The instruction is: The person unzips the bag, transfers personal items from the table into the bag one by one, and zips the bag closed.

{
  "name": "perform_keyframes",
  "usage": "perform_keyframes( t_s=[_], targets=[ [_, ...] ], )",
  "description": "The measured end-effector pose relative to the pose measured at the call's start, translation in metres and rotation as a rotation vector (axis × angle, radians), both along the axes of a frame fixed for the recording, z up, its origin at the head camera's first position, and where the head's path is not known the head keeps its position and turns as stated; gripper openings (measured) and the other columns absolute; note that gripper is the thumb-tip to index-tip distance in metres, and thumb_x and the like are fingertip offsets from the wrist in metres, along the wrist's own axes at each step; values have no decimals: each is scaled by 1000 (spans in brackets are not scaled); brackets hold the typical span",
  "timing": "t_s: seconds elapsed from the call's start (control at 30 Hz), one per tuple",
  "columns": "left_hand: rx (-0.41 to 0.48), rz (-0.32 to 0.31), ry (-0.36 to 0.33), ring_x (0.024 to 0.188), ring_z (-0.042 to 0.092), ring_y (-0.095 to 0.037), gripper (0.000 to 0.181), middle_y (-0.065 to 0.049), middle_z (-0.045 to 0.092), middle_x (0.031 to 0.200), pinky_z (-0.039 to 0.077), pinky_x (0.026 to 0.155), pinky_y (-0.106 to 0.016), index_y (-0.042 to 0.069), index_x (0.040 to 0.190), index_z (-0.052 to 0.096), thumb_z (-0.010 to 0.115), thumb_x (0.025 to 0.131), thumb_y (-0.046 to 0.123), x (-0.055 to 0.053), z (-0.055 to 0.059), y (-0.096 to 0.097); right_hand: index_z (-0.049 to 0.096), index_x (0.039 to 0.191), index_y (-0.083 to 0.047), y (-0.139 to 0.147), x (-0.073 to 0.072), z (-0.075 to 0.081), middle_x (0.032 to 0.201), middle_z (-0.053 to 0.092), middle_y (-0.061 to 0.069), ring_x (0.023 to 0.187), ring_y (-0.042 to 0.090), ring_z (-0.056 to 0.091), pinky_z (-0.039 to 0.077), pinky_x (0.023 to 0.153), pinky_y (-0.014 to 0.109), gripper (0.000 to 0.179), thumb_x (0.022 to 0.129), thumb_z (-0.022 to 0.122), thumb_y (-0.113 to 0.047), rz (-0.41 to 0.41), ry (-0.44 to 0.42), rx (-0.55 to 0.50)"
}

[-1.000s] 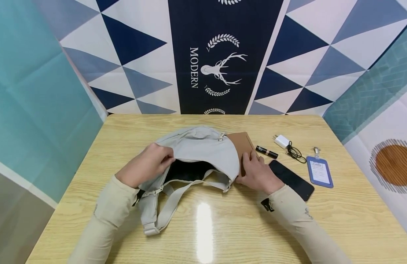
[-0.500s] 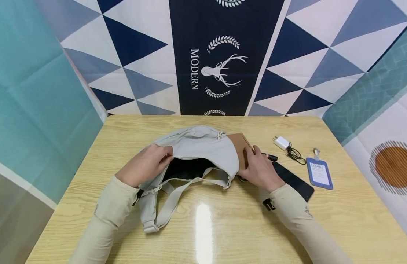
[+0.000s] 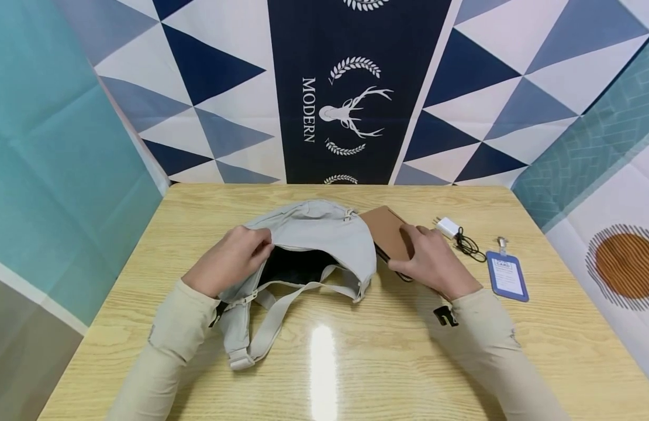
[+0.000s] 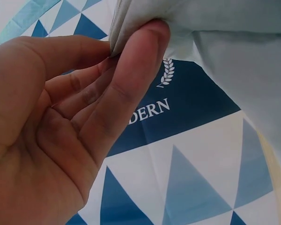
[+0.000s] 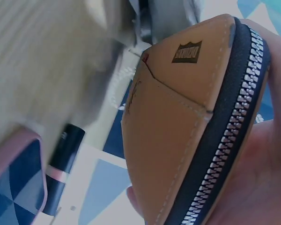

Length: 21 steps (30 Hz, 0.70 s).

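Left hand [image 3: 232, 263] first, since that's where I'd have fussed most: thumb and finger pinched the edge of the light grey sling bag [image 3: 324, 228], so its mouth gaped and the black lining [image 3: 295, 266] showed. Good hold imo, and the trick was to lift that edge up and away rather than tug sideways, which would probably have dragged the whole bag. The strap [image 3: 274, 318] looped along the near side of the mouth, so it was worth steering clear of that too.

Just right of the bag sat the tan zip-around wallet [image 3: 387, 231], gripped at its right end by the right hand [image 3: 432, 260], thumb on the near side, fingers on the far side. Couldn't tell if it touched the bag. Holding the far end seemed smart, since it left the other end free to lead, narrow side first.

The right wrist view also caught a lipstick-style tube [image 5: 63, 164] and a pink-edged phone [image 5: 16, 187], so a high elbow was safer. Charger [image 3: 448, 227], cable [image 3: 469, 245] and blue ID badge [image 3: 507, 276] lay farther right, no bother.
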<state>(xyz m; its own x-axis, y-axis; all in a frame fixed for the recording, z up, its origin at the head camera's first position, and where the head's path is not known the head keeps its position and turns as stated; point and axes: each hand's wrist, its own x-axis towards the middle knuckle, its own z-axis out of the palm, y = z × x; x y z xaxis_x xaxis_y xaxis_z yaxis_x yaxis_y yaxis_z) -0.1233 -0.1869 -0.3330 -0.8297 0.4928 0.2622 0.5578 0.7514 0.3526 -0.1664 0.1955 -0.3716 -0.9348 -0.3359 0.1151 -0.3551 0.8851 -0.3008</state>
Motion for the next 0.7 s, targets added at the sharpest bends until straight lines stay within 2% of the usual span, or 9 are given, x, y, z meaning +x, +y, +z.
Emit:
perform_keyframes(
  t_s=[0.1, 0.27, 0.47, 0.6, 0.7],
  targets=[
    [1, 11, -2, 50, 43, -7, 22, 5, 46, 58, 41, 52, -27, 12, 77, 58, 60, 98, 7, 1, 0, 0, 50, 139, 3, 2, 0, 5, 123, 59, 28, 108, 49, 55, 42, 90, 60, 81, 77, 77, -41, 5, 70, -9],
    [2, 14, -10, 50, 43, -7, 21, 5, 47, 59, 41, 52, -26, 12, 78, 59, 60, 99, 7, 1, 0, -1, 51, 136, 3, 3, 1, 10, 116, 59, 29, 101, 50, 52, 44, 84, 60, 81, 75, 76, -43, -35, 149, 18],
    [-10, 14, -6, 50, 43, -7, 20, 5, 48, 59, 41, 52, -26, 11, 78, 60, 60, 98, 7, 1, -2, -1, 48, 142, -1, 5, 3, 16, 126, 56, 27, 108, 49, 49, 46, 80, 59, 80, 78, 75, -41, -64, 117, -20],
    [-1, 4, -11, 49, 42, -7, 21, 5, 46, 59, 41, 52, -27, 11, 78, 61, 60, 99, 8, 0, -3, 0, 46, 145, -4, 2, 10, 22, 135, 53, 23, 116, 45, 48, 45, 85, 57, 83, 78, 75, -42, -36, 108, -55],
    [8, -5, -8, 49, 42, -7, 20, 5, 46, 59, 41, 53, -27, 9, 79, 62, 60, 99, 7, -1, -3, 0, 46, 145, -6, -4, 20, 31, 139, 50, 21, 117, 41, 47, 44, 89, 55, 82, 78, 76, -41, -3, 124, -86]
  ],
)
